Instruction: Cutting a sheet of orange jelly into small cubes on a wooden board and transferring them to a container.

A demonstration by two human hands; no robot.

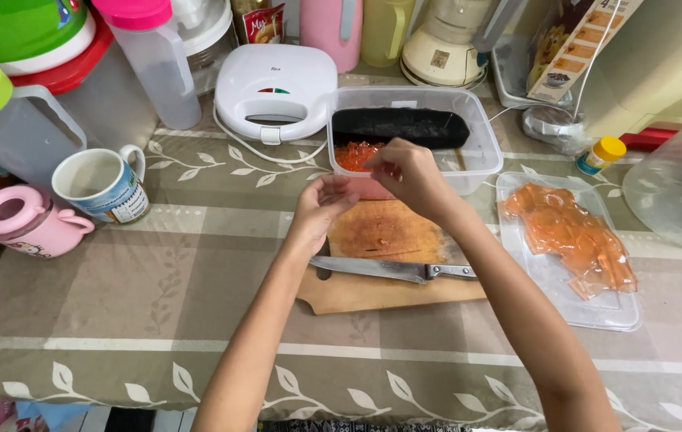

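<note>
A wooden cutting board lies in front of me with a knife resting across it, blade to the left. Behind it stands a clear plastic container holding small orange pieces and a black slab. My right hand hovers over the container's near edge with fingertips pinched; what it holds is too small to tell. Cupped palm-up, my left hand sits just beside it at the container's near wall, above the board.
A clear lid with orange translucent sheets lies to the right. A white sandwich maker, mug, pink cup, jugs, blender and a small yellow-capped bottle crowd the back.
</note>
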